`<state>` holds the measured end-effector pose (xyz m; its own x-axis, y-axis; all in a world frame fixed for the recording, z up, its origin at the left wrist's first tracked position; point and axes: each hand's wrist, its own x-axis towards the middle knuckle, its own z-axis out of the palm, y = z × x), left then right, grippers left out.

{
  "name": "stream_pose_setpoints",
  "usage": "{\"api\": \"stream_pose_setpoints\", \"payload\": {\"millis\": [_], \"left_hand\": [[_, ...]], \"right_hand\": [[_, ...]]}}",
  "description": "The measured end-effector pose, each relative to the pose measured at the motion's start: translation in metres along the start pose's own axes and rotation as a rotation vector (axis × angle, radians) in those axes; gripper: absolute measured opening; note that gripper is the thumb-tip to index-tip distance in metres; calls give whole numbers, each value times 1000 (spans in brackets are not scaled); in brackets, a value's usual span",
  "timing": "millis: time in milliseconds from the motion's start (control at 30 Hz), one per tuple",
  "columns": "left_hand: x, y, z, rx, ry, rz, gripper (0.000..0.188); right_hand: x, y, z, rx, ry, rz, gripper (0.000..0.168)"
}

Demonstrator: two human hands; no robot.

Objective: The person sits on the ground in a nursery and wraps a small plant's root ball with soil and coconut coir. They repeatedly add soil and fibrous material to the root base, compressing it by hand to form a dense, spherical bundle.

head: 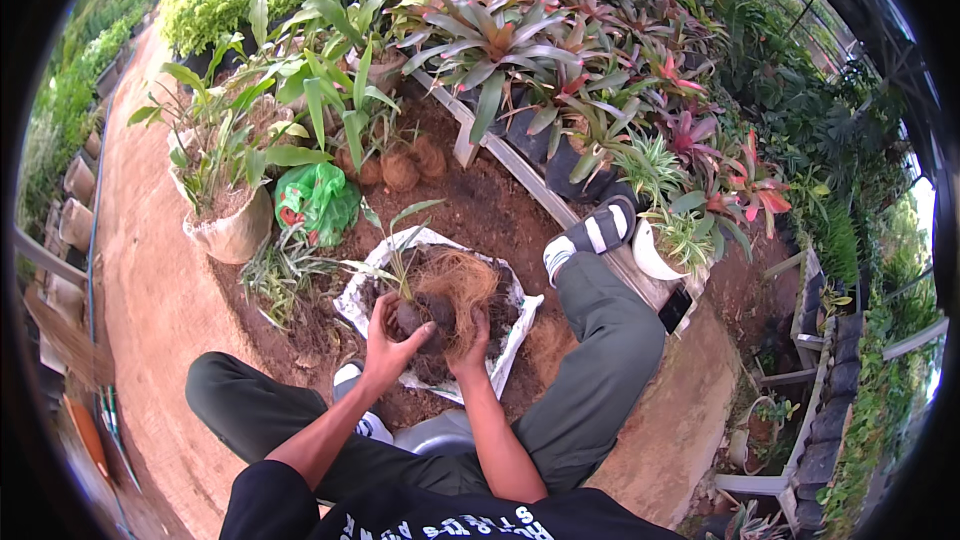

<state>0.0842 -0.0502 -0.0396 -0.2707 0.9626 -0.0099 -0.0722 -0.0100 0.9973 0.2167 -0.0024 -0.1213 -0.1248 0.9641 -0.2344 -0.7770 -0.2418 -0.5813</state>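
Observation:
My left hand [391,343] is curled around the dark root ball [429,319] of a small leafy plant [399,251], thumb across its front. The plant's leaves rise up and to the left. On the other side, my right hand [472,343] grips a loose mat of brown coir fibre [461,277], which lies against the root ball. Both hands are over an opened white sack [517,337] with dark soil or potting mix inside. The palm-side fingers of my right hand are partly hidden by the fibre.
A green plastic bag [319,202], fibre-wrapped balls [400,171] and a large fabric-wrapped pot [232,229] stand beyond the sack. Uprooted plants [289,270] lie to its left. A plank [525,172] borders bromeliads [495,45]. A phone [675,307] rests near my right knee.

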Motion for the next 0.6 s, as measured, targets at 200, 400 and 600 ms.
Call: {"api": "stream_pose_setpoints", "payload": {"millis": [200,400,600], "left_hand": [[-6,-5,-1,-171,70,-67,64],[-7,-12,-5,-116,230,44,65],[-7,-7,-9,-81,316,128,65]], "right_hand": [[15,11,-28,191,153,45,44],[12,7,-20,34,345,-164,44],[4,2,-6,-141,240,-26,40]]}}
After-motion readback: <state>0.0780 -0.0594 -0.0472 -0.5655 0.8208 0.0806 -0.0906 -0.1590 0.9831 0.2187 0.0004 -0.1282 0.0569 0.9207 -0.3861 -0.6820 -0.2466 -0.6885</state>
